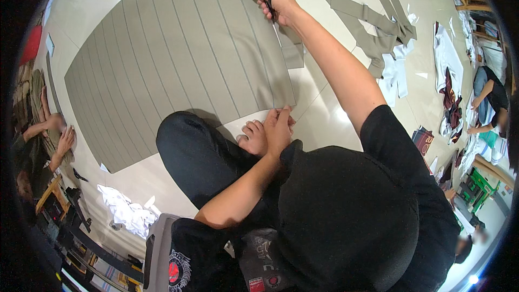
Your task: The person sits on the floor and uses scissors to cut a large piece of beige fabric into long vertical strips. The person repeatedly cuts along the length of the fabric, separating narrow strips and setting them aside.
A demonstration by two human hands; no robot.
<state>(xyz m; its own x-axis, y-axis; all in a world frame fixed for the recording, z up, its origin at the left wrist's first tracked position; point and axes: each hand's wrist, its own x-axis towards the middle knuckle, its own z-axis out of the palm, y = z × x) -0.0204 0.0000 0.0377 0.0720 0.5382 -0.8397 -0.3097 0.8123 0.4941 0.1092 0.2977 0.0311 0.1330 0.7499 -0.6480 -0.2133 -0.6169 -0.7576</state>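
A large greyish-tan cloth (178, 48) with thin dark parallel lines lies spread over the floor in front of me. My right hand (282, 8) is closed round black-handled scissors (268, 1) at the cloth's far right side; the blades point away from me, and their tips are hard to make out. Beside that edge lies a narrow strip of the same cloth (294, 51). My left hand (278, 130) pinches the cloth's near right corner, its fingertips bent over the edge. Just left of it, a bare foot's toes (252, 136) show beside my dark-trousered knee (186, 135).
Tan offcuts (373, 30) and white scraps (397, 73) lie on the floor to the right. Farther right are white and maroon garments (448, 75) and a seated person (489, 94). Another person's hands (62, 143) are at the left. Crumpled white material (127, 211) lies near left.
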